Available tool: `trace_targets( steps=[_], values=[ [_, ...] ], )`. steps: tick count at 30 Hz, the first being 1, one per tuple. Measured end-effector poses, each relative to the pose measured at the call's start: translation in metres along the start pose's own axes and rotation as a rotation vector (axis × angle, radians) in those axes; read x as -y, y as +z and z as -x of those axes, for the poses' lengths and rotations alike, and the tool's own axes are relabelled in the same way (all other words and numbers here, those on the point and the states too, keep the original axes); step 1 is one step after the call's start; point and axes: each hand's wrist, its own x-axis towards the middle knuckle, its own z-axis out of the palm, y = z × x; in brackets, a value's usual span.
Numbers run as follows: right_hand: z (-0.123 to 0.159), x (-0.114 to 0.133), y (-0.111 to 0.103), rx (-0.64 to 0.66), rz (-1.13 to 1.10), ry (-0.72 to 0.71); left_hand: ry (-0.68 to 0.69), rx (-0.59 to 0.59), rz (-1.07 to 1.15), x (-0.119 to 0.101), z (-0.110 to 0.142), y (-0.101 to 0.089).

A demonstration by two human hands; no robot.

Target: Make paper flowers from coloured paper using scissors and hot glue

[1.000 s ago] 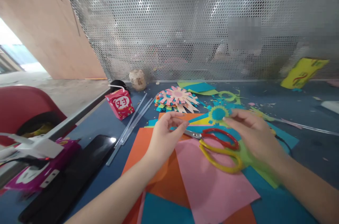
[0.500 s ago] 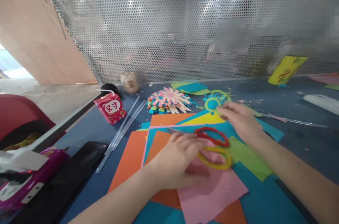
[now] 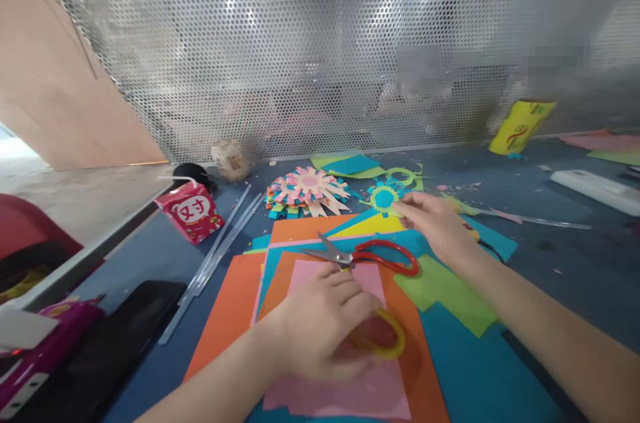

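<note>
My left hand (image 3: 330, 326), somewhat blurred, is curled over the yellow handle of the scissors (image 3: 383, 255). Their blades are spread apart and point left, and the red handle lies free. Beneath this hand is a sheet of pink paper (image 3: 370, 396) on top of orange paper (image 3: 425, 376). Farther back, my right hand (image 3: 433, 223) pinches the edge of a small blue and green paper rosette (image 3: 385, 198). To the left of that rosette lies a stack of pink, blue and orange fringed paper rosettes (image 3: 309, 184).
Clear sticks (image 3: 215, 256), a red snack box (image 3: 193, 213) and a black phone (image 3: 135, 323) lie on the left. A yellow wrapper (image 3: 523, 126) and a white glue gun-like object (image 3: 595, 189) are at right. A perforated metal screen (image 3: 300, 43) rises behind.
The scissors have opened, with the yellow handle swung toward me. The pink sheet has shifted left and straightened under my left hand. My right hand still holds the rosette.
</note>
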Motion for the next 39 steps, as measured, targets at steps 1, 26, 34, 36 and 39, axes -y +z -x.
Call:
trace_targets(
  steps=[1,26,34,36,39],
  values=[
    [-0.001,-0.001,-0.001,-0.009,0.014,0.000,-0.033,-0.029,0.008,0.001,0.000,-0.001],
    [-0.023,-0.015,-0.013,-0.111,0.005,0.056,-0.534,-0.337,0.810,0.045,-0.088,0.009],
    [-0.018,-0.012,-0.011,-0.059,-0.010,0.052,-0.660,-0.696,1.050,0.056,-0.081,0.001],
    [-0.017,-0.011,-0.011,-0.038,0.001,0.050,-0.682,-0.772,1.132,0.059,-0.078,0.000],
    [-0.015,-0.010,-0.011,-0.028,0.031,0.068,-0.654,-0.940,1.221,0.065,-0.070,-0.010]
  ],
)
